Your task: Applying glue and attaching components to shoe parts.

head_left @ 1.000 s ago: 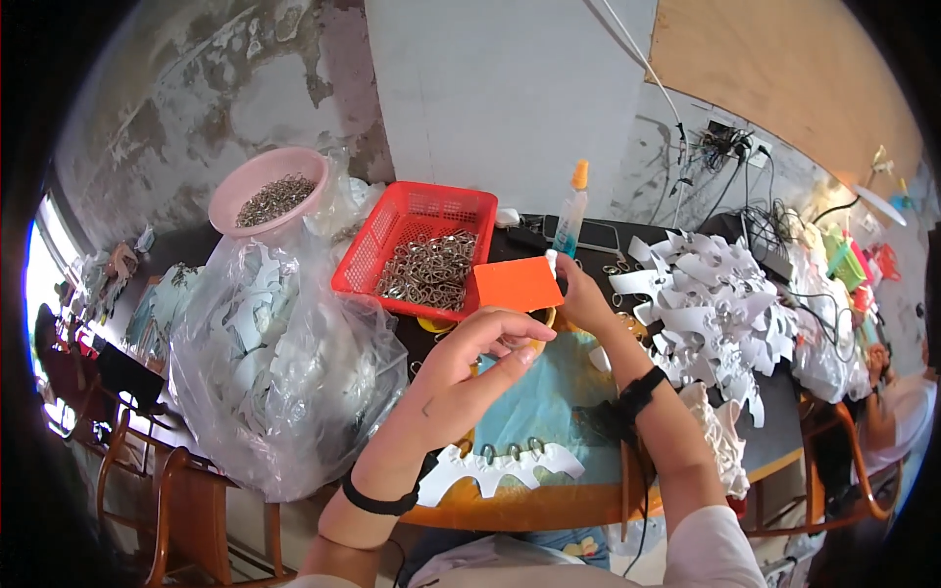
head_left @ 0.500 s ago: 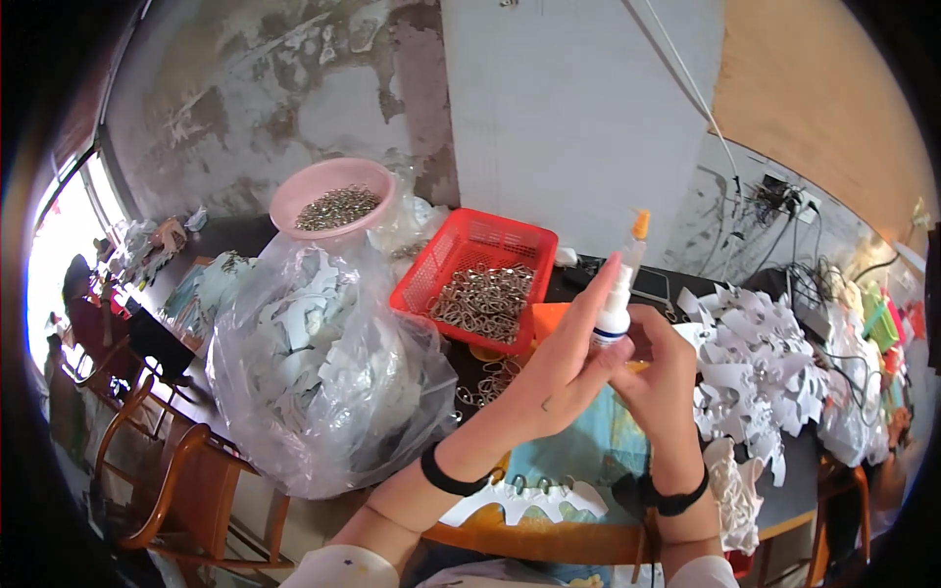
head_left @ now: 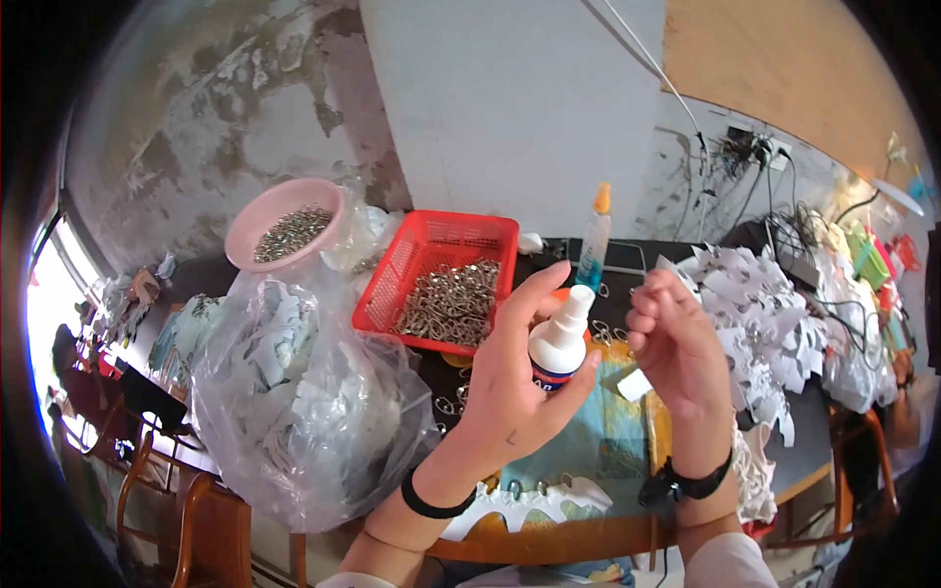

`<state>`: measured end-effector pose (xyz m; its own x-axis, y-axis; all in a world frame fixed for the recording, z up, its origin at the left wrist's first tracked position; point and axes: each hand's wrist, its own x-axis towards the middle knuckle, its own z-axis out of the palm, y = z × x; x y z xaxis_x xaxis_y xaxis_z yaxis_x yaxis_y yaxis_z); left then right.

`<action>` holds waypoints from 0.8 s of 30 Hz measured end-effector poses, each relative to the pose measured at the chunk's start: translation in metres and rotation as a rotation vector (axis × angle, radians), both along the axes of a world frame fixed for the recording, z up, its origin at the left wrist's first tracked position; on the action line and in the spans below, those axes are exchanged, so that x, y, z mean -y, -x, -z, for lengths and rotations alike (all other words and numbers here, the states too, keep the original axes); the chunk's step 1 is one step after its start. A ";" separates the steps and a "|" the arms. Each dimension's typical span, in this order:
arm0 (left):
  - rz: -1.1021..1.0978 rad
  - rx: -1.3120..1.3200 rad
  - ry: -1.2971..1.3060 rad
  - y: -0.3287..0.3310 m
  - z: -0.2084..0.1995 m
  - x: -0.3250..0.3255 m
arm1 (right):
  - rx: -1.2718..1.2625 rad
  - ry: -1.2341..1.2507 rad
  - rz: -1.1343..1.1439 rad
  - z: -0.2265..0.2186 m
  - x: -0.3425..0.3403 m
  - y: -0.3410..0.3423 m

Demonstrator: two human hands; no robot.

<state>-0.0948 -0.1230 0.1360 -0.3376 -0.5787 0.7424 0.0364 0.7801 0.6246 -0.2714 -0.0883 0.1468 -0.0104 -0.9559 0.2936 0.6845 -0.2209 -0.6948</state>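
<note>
My left hand (head_left: 515, 377) is wrapped round a small spray bottle (head_left: 559, 343) with a white nozzle top and a dark blue and red label. The nozzle points up, tilted a little to the right. Apart from it, to the right, my right hand (head_left: 676, 338) is raised with its fingers curled together. Whatever those fingertips may pinch is too small to make out. Below the hands lies a white scalloped strip (head_left: 529, 505) with metal rings along its upper edge, on a blue and orange work surface (head_left: 588, 431). A small white piece (head_left: 634, 384) shows beside my right hand.
A red basket (head_left: 365, 309) and a pink bowl (head_left: 238, 245) hold metal rings. A clear bag (head_left: 314, 431) of pale cut pieces stands left. Behind my hands is an orange-capped bottle (head_left: 594, 240). White cut pieces (head_left: 755, 323) are heaped right, with cables (head_left: 774, 162) beyond.
My hands have parted: the right moved off the spray bottle, and the left holds it lower and further left. The view has shifted, so the basket and bowl appear further left.
</note>
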 end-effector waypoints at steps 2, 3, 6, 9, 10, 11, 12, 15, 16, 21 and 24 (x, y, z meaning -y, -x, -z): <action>0.007 0.032 -0.065 0.001 -0.001 -0.006 | 0.007 0.000 -0.067 0.009 0.004 -0.003; -0.044 0.118 0.022 0.002 -0.003 -0.005 | 0.006 -0.006 -0.061 0.009 0.003 -0.005; -0.088 0.192 0.119 0.006 0.000 -0.002 | -0.090 -0.011 0.010 0.010 0.000 -0.007; -0.134 0.172 0.096 0.010 0.006 -0.005 | -0.116 0.017 0.066 0.015 0.005 -0.013; -0.125 0.183 0.083 0.010 0.007 -0.005 | -0.135 0.016 0.088 0.015 0.005 -0.011; -0.117 0.193 0.071 0.010 0.008 -0.005 | -0.134 0.018 0.080 0.016 0.006 -0.012; -0.125 0.194 0.072 0.010 0.010 -0.006 | -0.165 0.020 0.122 0.017 0.006 -0.013; -0.172 0.198 0.092 0.011 0.014 -0.007 | -0.197 0.019 0.139 0.023 0.008 -0.012; -0.182 0.197 0.099 0.011 0.017 -0.005 | -0.214 -0.008 0.150 0.024 0.009 -0.012; -0.263 0.304 0.092 0.013 0.014 -0.007 | -0.223 0.000 0.267 0.032 0.015 -0.014; -0.272 0.298 0.095 0.013 0.018 -0.004 | -0.322 0.027 0.336 0.032 0.015 -0.018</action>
